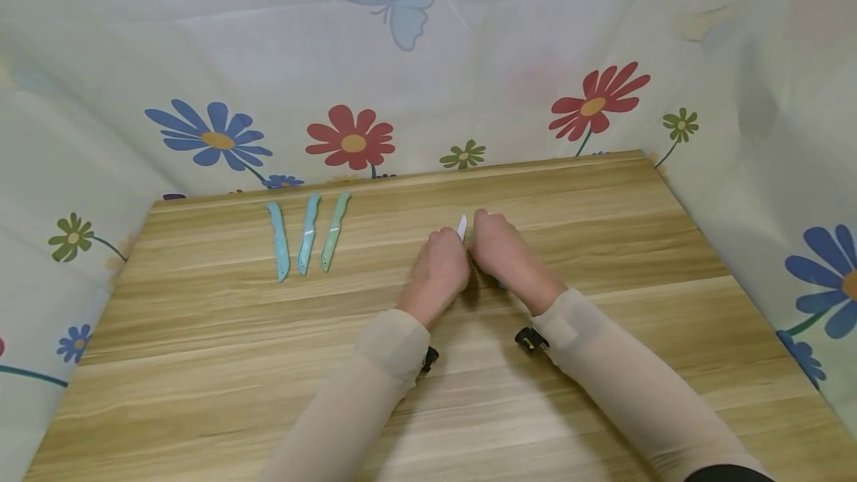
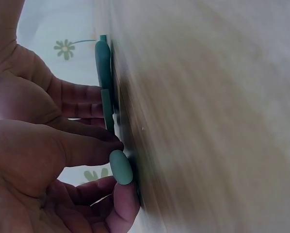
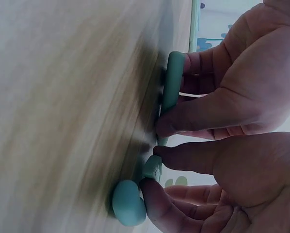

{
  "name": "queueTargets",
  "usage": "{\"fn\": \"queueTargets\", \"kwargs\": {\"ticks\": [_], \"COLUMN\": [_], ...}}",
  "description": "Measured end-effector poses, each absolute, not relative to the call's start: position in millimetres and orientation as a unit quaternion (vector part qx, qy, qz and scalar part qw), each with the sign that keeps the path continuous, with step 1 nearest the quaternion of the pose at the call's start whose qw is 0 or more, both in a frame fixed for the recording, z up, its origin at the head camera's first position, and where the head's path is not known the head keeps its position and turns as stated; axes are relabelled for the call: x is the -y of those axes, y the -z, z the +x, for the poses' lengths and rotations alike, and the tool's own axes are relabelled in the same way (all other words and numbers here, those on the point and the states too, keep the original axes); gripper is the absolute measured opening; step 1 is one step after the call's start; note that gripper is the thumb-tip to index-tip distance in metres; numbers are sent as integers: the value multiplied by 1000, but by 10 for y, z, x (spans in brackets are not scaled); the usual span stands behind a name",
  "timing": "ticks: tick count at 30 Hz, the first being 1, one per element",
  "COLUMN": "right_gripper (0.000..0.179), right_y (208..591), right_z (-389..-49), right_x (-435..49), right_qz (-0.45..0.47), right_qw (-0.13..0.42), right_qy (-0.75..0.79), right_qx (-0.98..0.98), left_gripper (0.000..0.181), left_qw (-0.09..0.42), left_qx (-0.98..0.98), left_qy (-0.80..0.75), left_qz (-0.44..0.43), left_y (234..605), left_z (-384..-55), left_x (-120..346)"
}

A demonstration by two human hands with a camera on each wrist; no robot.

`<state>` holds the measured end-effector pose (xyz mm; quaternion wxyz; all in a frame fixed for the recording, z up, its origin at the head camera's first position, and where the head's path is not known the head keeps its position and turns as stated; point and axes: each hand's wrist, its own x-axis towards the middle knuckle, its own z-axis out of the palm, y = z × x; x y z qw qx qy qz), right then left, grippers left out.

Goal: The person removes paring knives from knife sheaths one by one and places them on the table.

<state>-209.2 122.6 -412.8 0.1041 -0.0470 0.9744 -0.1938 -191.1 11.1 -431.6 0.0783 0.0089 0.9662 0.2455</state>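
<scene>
My left hand (image 1: 442, 262) pinches the pale green handle (image 2: 120, 167) of a small knife, thumb on one side and fingers on the other. From that hand the white blade (image 1: 463, 225) juts out bare, its tip pointing away from me. Close beside it, my right hand (image 1: 501, 245) grips a green knife sheath (image 3: 153, 167) between thumb and fingers. Both hands stay low over the wooden table, nearly touching each other. Next to the right hand lies a blue knife (image 3: 129, 204), mostly hidden by that hand in the head view.
On the left of the wooden table (image 1: 221, 333), two blue sheathed knives (image 1: 279, 244) (image 1: 308, 235) and a green sheathed knife (image 1: 335, 233) lie in a row. A white cloth printed with flowers (image 1: 469, 73) stands around the table's back and sides.
</scene>
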Motion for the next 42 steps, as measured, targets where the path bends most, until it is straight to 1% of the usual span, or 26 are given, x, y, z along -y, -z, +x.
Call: {"fn": "queueTargets", "kwargs": {"ticks": [7,12,21,27,31,34,38,42], "right_gripper": [10,4,3,5,8,7,3,7], "right_y": [4150,4170,4193,4184,4168,4144,4100,4062], "right_z": [-2092,-2109,-2113,-2110,-2105,-2097,-2079,-2058], "right_x": [-1200,-1187,-1184,-1187,-1202,-1211,-1207,-1194], "right_qz": [-54,-57,-59,-58,-60,-64,-68,-76], "right_qw": [89,84,78,82,77,74,72,62], "right_qy": [176,167,163,165,164,163,164,167], "right_qx": [-979,-981,-982,-981,-982,-982,-981,-981], "left_gripper": [12,10,7,9,14,18,19,19], "left_qw": [84,85,87,93,87,83,74,55], "left_qx": [-965,-963,-959,-958,-958,-958,-962,-968], "left_qy": [-248,-255,-267,-271,-272,-271,-261,-244], "left_qz": [13,19,30,26,30,31,27,28], "left_y": [4305,4304,4297,4288,4293,4287,4260,4225], "left_z": [-1907,-1910,-1895,-1896,-1901,-1898,-1889,-1886], "left_x": [-120,-103,-78,-79,-63,-42,-1,52]}}
